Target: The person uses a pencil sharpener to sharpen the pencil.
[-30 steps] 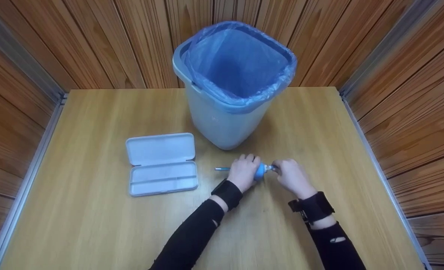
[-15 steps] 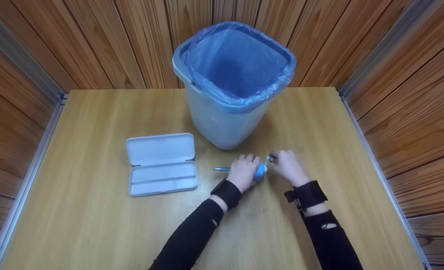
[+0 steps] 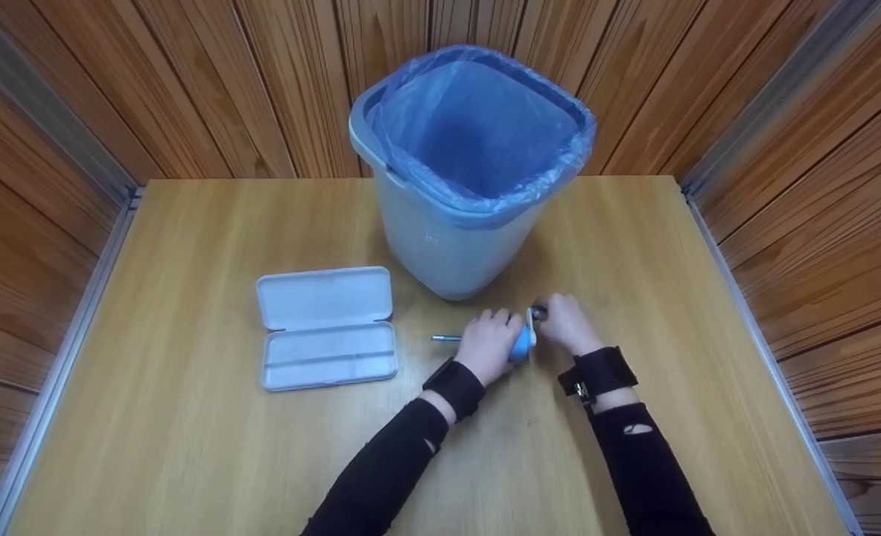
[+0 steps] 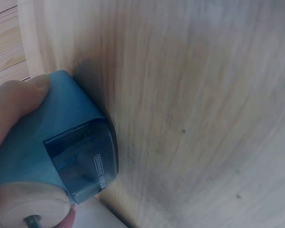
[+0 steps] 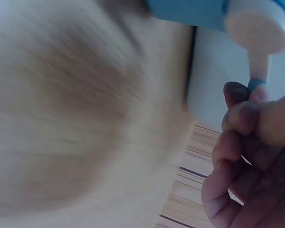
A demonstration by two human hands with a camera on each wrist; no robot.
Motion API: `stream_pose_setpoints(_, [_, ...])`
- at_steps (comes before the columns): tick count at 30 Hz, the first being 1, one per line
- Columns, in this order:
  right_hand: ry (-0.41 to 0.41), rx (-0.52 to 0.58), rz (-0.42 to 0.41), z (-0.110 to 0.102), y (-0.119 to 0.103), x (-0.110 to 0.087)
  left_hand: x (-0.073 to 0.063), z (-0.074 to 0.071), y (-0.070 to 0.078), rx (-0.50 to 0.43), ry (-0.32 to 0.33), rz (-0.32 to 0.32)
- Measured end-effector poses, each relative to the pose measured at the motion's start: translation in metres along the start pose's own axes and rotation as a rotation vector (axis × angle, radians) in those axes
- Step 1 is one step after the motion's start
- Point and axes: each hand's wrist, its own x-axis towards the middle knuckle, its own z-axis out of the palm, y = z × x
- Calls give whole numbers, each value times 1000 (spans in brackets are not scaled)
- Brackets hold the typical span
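Observation:
Under my left hand [image 3: 487, 344] is a blue crank pencil sharpener [image 3: 520, 345], gripped from above on the table. Its dark see-through shavings drawer [image 4: 80, 159] shows in the left wrist view. A pencil [image 3: 446, 338] sticks out of the sharpener's left end; its other end is hidden inside. My right hand [image 3: 565, 324] pinches the knob of the crank [image 5: 259, 66] at the right end, fingers curled. The crank's pale arm points away from me, towards the bin. The knob is mostly covered by the fingers.
A pale pencil case [image 3: 325, 298] lies with its lid up to the left, its compartments bare. Behind the hands stands a tall light bin [image 3: 440, 257] lined with a blue bag [image 3: 477, 186]. Wooden panels [image 3: 194, 89] wall the table's back and sides.
My right hand has moved away from me and slightly left, swinging the crank from pointing right to pointing towards the bin. The left hand keeps its grip; the view has shifted slightly.

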Motion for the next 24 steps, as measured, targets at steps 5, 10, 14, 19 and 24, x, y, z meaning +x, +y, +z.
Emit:
stream_pose_setpoints(5, [-18,2,18,9,5,2,0,0,0,-7,1,-5])
stream_pose_setpoints(10, [-50,10,22,18,10,2,-1,3,1,0,75,-4])
stream_pose_setpoints(14, [-52,10,13,25,13,0,-1,5,2,23,117,-8])
stream_pose_setpoints(19, [-60,5,8,32,15,-5,-2,5,2,18,112,-12])
stream_pose_setpoints(24, [-63,-71,22,39,14,-12,-2,3,3,1,103,-17])
